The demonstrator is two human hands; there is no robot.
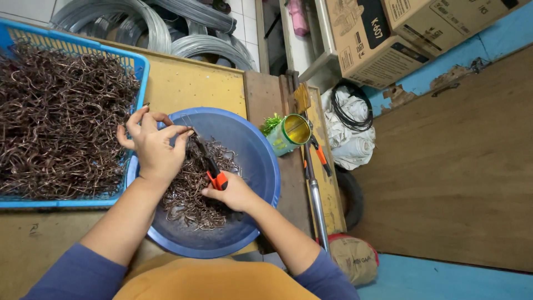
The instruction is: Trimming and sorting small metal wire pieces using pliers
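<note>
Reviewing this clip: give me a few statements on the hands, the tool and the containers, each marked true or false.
1. The right hand grips pliers with orange-and-black handles. True.
2. The left hand rests inside the blue basket. False: it is above the blue bowl, fingers pinched near the pliers' tip.
3. The blue bowl holds bent wire pieces. True.
4. The green-and-yellow can stands upright inside the bowl. False: it lies on its side on the bench to the right of the bowl.
5. The basket is empty. False: it is full of brown wire hooks.
</note>
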